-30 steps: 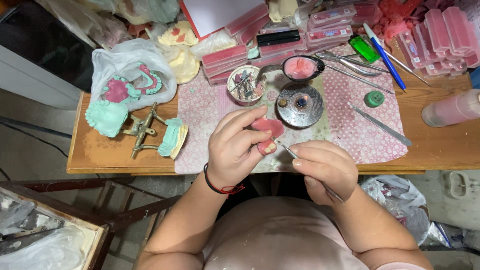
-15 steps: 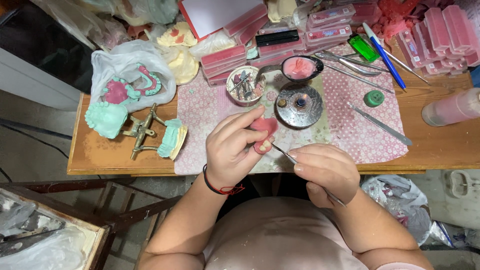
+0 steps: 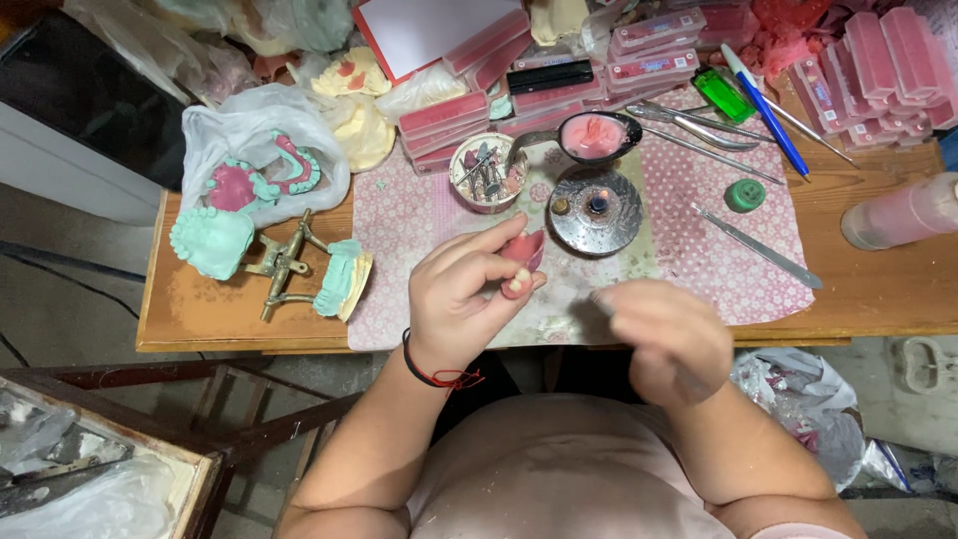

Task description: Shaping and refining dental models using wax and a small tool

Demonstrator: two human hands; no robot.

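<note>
Here the left hand (image 3: 464, 294) pinches a pink wax denture (image 3: 521, 262) between thumb and fingers, above the patterned mat (image 3: 689, 250). The right hand (image 3: 664, 334), at three o'clock, is blurred; its grip cannot be told. A round metal burner (image 3: 596, 210) sits at one o'clock.

right hand (image 3: 667, 337) drawn away from pink denture (image 3: 522, 262), blurred

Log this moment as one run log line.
left hand: pinching pink denture piece | right hand: blurred, contents unclear | nearby: round metal burner
</note>
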